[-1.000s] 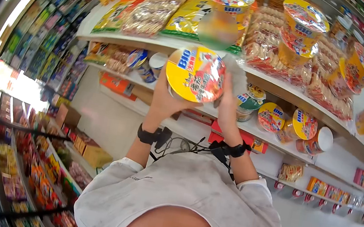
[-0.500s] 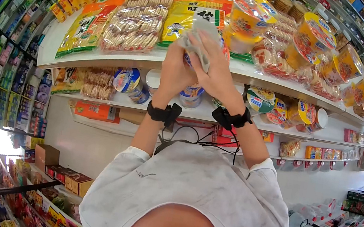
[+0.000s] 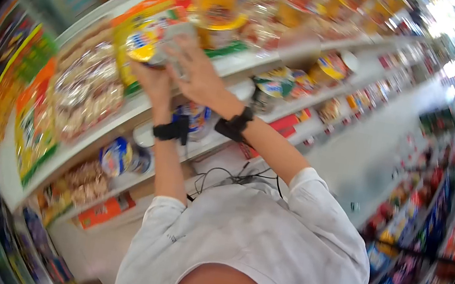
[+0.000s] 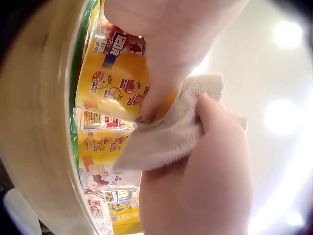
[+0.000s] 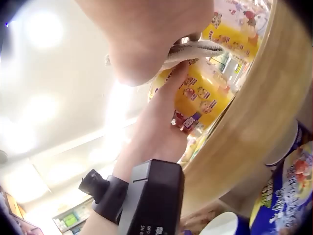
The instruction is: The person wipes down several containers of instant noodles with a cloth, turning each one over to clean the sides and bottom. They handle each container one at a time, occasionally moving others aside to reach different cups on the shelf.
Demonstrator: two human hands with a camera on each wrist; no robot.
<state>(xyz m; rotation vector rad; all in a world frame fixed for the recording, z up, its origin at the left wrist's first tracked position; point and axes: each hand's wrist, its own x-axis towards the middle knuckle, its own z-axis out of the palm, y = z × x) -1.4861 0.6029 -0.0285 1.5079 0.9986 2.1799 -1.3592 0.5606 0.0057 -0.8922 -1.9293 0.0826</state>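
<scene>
A yellow noodle cup [image 3: 144, 44] is tilted above the top shelf's front edge, lid side toward the head camera. My left hand [image 3: 153, 81] grips it from below and the near side; the thumb lies along its wall in the left wrist view. My right hand [image 3: 197, 71] holds a greyish-white cloth [image 4: 166, 132] against the cup's side, with the cloth bunched under the fingers. Printed yellow wall of the cup [image 5: 203, 98] shows past the cloth in the right wrist view. The cup's far side is hidden.
The white shelf [image 3: 116, 123] carries bagged crackers [image 3: 90, 83], a yellow snack bag [image 3: 117, 45] and stacked noodle cups [image 3: 218, 2] close behind my hands. Blue cups [image 3: 116, 156] and a green-lidded cup [image 3: 273, 86] stand on the shelf below. Black cables [image 3: 221, 180] hang before the shirt.
The view has turned, and the hands now appear farther left along the shelf. The cup's lid faced the camera at first; the cloth then covered most of the cup, and now sits at its right side.
</scene>
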